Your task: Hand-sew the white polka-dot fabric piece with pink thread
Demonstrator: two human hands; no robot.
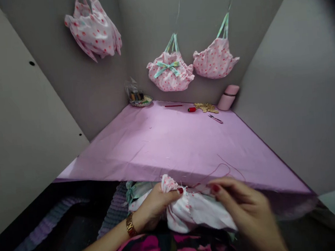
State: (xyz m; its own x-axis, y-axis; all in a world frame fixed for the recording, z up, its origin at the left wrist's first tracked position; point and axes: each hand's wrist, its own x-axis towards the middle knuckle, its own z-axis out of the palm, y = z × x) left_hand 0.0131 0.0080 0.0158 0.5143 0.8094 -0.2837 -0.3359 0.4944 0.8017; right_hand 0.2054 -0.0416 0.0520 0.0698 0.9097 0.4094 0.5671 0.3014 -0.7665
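Low in the head view, above my lap, a white cloth piece with pink dots [200,211] is bunched up with its wrong side and a seam showing. My left hand [157,202] is closed on its gathered edge, thumb pressed on top. Just right of the seam, my right hand [241,200] pinches, slightly blurred, with a thin red thread [222,164] at its fingertips. Whether a needle is there, I cannot tell. The thread loops over the table edge. A green fabric tie [130,193] lies left of my left hand.
Ahead is a table with a pink cover [168,140]. Thread snips [215,119], a red thread spool [192,109], a thin red stick [172,105], a pink flask [228,97] and a small basket [141,101] lie at the back. Dotted pink garments [170,79] hang above.
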